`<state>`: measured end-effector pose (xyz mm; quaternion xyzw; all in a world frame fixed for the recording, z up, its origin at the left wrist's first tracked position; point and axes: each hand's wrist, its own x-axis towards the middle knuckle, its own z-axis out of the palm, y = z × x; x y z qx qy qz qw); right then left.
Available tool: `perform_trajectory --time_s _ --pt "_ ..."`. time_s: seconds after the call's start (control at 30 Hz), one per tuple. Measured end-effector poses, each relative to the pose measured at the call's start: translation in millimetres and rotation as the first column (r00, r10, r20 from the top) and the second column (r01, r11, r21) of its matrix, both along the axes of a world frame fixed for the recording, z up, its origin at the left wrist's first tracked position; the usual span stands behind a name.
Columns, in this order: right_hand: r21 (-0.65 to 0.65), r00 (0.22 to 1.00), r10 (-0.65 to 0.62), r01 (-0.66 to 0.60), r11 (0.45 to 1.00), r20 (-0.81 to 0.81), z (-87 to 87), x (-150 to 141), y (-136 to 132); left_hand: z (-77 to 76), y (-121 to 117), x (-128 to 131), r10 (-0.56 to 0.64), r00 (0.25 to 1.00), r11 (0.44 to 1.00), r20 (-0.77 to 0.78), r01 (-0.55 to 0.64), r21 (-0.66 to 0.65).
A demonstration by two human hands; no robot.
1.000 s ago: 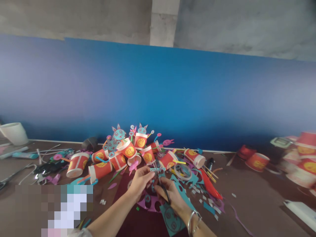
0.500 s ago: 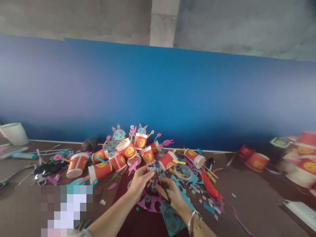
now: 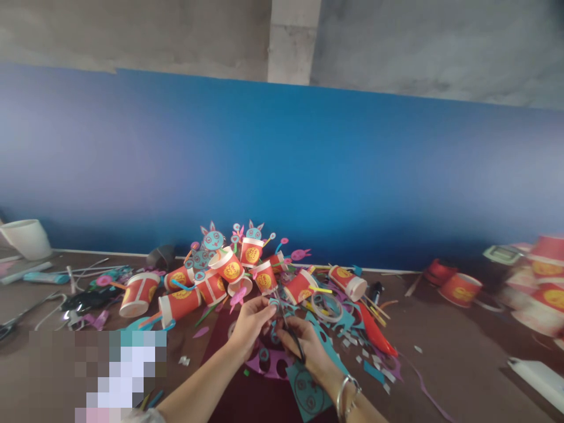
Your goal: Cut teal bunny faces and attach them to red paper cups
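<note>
Dark-handled scissors (image 3: pixel 298 346) are in my right hand (image 3: pixel 308 346), their blades pointing up and to the left. My left hand (image 3: pixel 252 323) pinches a small blue paper piece (image 3: pixel 274 304) at the blade tips. Below my hands lies purple paper (image 3: pixel 278 365) with round holes cut in it, and a small blue round (image 3: pixel 264 354) rests on it. Under my right wrist is a teal paper sheet (image 3: pixel 306 392) with a face and circles drawn on it. A longer teal strip with cut-outs (image 3: pixel 325 338) runs beside my right hand.
Red paper cups (image 3: pixel 183 306) with paper figures and straws crowd the table against the blue wall (image 3: pixel 282 170). A tape roll (image 3: pixel 326 308) and paper scraps lie to the right. Stacked cups (image 3: pixel 546 288) stand far right; a white cup (image 3: pixel 27 238) stands far left.
Hardly anything differs. Both hands keep their places, with the scissors still at the small paper piece; the view has shifted very slightly.
</note>
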<state>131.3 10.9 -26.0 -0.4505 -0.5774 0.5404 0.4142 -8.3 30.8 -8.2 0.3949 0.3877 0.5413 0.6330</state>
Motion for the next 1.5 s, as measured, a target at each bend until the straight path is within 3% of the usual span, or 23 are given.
perform_trajectory --time_s 0.8,1.5 --pt "-0.006 0.999 0.028 -0.028 1.000 -0.018 5.8 0.8 -1.3 0.4 -0.3 0.8 -0.022 0.999 1.000 -0.027 0.022 0.018" --pt "0.002 0.999 0.045 -0.044 0.999 -0.019 -1.1 2.5 1.7 0.1 1.9 -0.5 -0.008 1.000 1.000 -0.004 0.008 -0.026"
